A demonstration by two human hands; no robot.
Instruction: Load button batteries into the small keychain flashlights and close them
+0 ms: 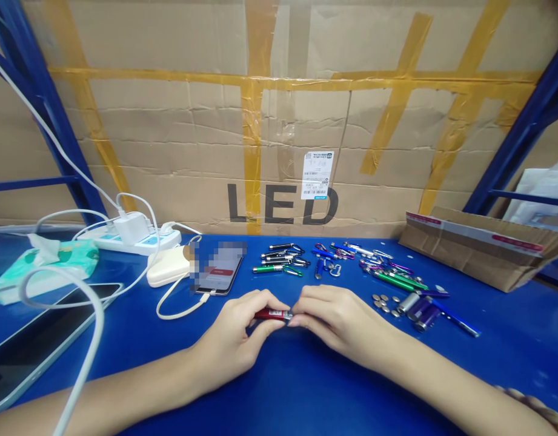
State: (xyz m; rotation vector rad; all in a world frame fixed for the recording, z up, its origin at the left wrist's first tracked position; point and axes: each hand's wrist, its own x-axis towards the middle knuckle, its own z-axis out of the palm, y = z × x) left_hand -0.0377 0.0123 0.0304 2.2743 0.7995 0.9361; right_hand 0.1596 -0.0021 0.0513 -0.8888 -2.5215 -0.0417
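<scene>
Over the near middle of the blue table, my left hand (246,327) grips a small red penlight (270,314) by its body, thumb below and fingers above. My right hand (326,315) pinches the silver end of the same penlight, its fingers closed; the fingertips hide the very tip. Beyond the hands lie several black penlights (283,261) with clips and a green penlight (267,269). To the right of my right hand are several button cells (384,301), loose metal tubes (419,307) and a blue tube (455,316).
A phone (220,272) on a cable and a cream power bank (169,266) lie left of centre. Farther left are a power strip (142,241), a tissue pack (46,266) and a larger phone (42,345). A cardboard tray (478,251) stands right; a large carton (192,145) rises behind.
</scene>
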